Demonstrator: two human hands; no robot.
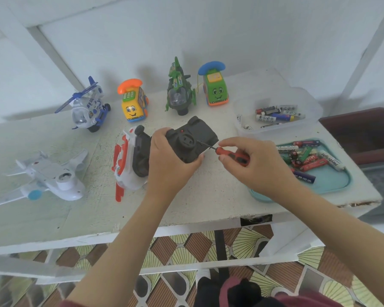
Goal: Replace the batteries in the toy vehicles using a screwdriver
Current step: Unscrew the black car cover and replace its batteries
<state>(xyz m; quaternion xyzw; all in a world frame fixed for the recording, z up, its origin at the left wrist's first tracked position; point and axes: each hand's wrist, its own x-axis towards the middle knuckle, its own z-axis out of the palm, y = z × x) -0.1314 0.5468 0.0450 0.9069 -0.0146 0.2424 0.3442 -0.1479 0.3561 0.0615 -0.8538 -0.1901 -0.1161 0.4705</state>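
Currently left hand [164, 156] wraps the upturned black toy car [191, 138], tilting its underside toward right hand [253, 165], whose fingertips pinch the red-handled screwdriver [228, 152], tip just beyond them on the base, likely seeking the battery-cover screw.

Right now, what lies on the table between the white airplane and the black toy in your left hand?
In the head view, a red-and-white toy lies on its side there.
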